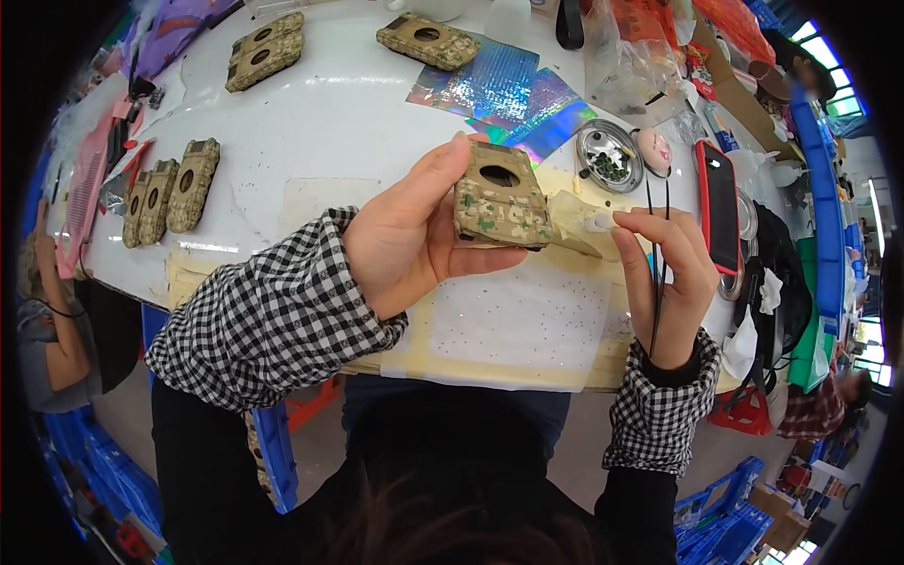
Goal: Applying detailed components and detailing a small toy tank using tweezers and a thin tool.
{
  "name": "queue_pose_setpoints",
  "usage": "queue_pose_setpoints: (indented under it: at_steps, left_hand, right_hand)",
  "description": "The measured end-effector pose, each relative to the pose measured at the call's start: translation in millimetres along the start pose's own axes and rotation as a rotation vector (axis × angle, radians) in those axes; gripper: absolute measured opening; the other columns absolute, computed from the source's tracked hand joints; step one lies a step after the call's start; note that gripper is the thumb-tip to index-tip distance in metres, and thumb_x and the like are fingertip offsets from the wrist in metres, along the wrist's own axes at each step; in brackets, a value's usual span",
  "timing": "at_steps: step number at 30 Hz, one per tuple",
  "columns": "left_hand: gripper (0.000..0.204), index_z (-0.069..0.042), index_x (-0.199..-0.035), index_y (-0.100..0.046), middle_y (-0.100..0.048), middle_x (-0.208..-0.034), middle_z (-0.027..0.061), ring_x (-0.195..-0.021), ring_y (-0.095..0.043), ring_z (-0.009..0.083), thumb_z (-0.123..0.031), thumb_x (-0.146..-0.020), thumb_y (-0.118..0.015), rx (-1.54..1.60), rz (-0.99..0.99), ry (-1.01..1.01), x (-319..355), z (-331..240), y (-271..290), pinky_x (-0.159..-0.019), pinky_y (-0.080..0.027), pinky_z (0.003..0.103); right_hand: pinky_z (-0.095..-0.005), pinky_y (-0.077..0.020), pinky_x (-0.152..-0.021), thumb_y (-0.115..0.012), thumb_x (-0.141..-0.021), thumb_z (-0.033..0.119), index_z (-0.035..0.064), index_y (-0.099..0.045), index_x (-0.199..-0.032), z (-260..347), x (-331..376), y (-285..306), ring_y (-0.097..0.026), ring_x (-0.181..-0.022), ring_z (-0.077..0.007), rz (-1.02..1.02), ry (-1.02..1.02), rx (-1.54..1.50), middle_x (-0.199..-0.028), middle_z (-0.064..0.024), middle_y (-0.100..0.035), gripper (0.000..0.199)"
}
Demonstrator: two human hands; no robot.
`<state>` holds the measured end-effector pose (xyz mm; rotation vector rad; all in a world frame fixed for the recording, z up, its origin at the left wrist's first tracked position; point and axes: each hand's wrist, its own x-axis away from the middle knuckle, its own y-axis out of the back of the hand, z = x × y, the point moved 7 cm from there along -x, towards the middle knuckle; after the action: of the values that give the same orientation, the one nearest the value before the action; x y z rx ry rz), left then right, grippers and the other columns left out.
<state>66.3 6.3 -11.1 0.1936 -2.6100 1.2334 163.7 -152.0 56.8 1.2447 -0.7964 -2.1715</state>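
Observation:
My left hand (405, 226) grips a camouflage toy tank hull (504, 209), tilted, its round top hole facing up. Black tweezers (666, 273) run through my right hand (673, 259), tips pointing away from me. Its thumb and index finger come together beside a small white piece (599, 222); I cannot tell if they pinch it. Under that lies a crumpled yellowish wrapper or pouch (573, 224), partly behind the hull. A white sheet (518, 325) sprinkled with tiny specks is on the table below both hands.
More tank hulls (193, 186) stand at left, far left and far middle (428, 41). Shiny holographic sheets (499, 80) lie beyond the hull. A round dish of small dark parts (609, 155), a pink egg-shaped item (653, 149) and a red-edged phone (718, 207) sit at right.

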Motion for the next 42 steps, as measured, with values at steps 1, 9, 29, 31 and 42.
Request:
queue_pose_setpoints:
  at_steps: [1,9,29,31,42]
  left_hand:
    - [0.046,-0.017,-0.137,-0.028,-0.047,-0.128,0.0228,-0.106,-0.059,0.0308,-0.043,-0.099,-0.026,-0.003,-0.011,-0.010,0.7,-0.3,-0.9,-0.081,-0.058,0.030]
    - [0.044,-0.021,-0.138,-0.026,-0.048,-0.126,0.0223,-0.105,-0.060,0.0327,-0.043,-0.099,-0.027,0.002,-0.009,0.029,7.8,6.3,-6.2,-0.080,-0.058,0.031]
    - [0.046,-0.019,-0.139,-0.027,-0.053,-0.123,0.0165,-0.102,-0.062,0.0324,-0.043,-0.099,-0.028,0.002,-0.050,0.067,10.5,12.7,-9.5,-0.077,-0.059,0.032]
    - [0.046,-0.019,-0.139,-0.027,-0.052,-0.123,0.0166,-0.102,-0.062,0.0324,-0.043,-0.099,-0.028,-0.001,-0.045,0.065,10.7,12.9,-9.5,-0.077,-0.058,0.033]
    - [0.046,-0.020,-0.139,-0.026,-0.051,-0.125,0.0181,-0.103,-0.061,0.0322,-0.043,-0.100,-0.027,0.000,-0.019,0.063,10.7,13.2,-8.9,-0.078,-0.058,0.032]
  right_hand:
    - [-0.0290,-0.0448,-0.064,-0.072,-0.072,-0.002,0.0021,-0.065,-0.087,1.1,-0.3,3.1,-0.058,-0.072,-0.0220,-0.033,0.005,-0.006,-0.080,-0.0111,-0.062,0.017]
    - [-0.0290,-0.0442,-0.074,-0.062,-0.085,0.005,-0.0021,-0.060,-0.096,29.3,0.4,30.4,-0.056,-0.081,-0.0189,-0.230,0.015,-0.367,-0.089,-0.0150,-0.061,0.013]
    - [-0.0256,-0.0399,-0.067,-0.056,-0.088,-0.001,0.0006,-0.052,-0.095,43.1,-12.8,-16.6,-0.046,-0.070,-0.0138,-0.049,-0.026,-0.626,-0.087,-0.0093,-0.066,0.009]
    - [-0.0256,-0.0396,-0.066,-0.057,-0.088,-0.001,0.0006,-0.053,-0.095,43.5,-12.9,-16.8,-0.045,-0.069,-0.0137,-0.052,-0.020,-0.621,-0.087,-0.0091,-0.066,0.008]
    - [-0.0263,-0.0452,-0.073,-0.052,-0.092,0.005,-0.0012,-0.052,-0.096,37.4,-10.7,-15.8,-0.054,-0.077,-0.0142,-0.083,-0.091,-0.708,-0.088,-0.0116,-0.064,0.007]
